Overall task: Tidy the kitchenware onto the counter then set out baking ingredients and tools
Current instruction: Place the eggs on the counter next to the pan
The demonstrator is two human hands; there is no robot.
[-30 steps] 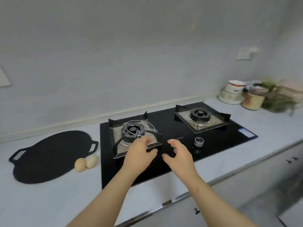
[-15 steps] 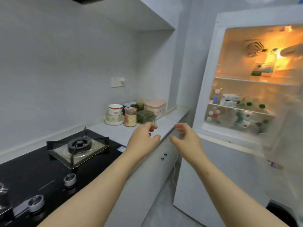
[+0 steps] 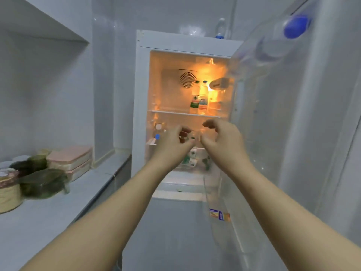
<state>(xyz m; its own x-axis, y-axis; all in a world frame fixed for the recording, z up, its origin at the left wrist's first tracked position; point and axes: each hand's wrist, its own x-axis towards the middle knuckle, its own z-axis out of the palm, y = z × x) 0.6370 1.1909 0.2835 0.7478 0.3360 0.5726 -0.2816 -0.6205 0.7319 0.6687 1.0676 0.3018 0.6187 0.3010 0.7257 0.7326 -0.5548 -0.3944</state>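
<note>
Lit fridge (image 3: 172, 90) ahead, door (image 3: 283, 124) right; left hand (image 3: 172, 142), right hand (image 3: 223, 138) fingers loosely curled, empty.

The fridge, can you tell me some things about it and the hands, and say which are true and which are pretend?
1. The white fridge's upper door is open and a light glows inside. True.
2. Each hand grips a bottle. False: the left hand and right hand reach into the fridge, fingers loosely curled, holding nothing.
3. Two labelled bottles stand on the top glass shelf. True.
4. The stacked pink lidded boxes sit inside the fridge. False: they sit on the pale counter to the left.
5. A clear plastic bottle with a blue cap stands on top of the fridge. True.
</note>
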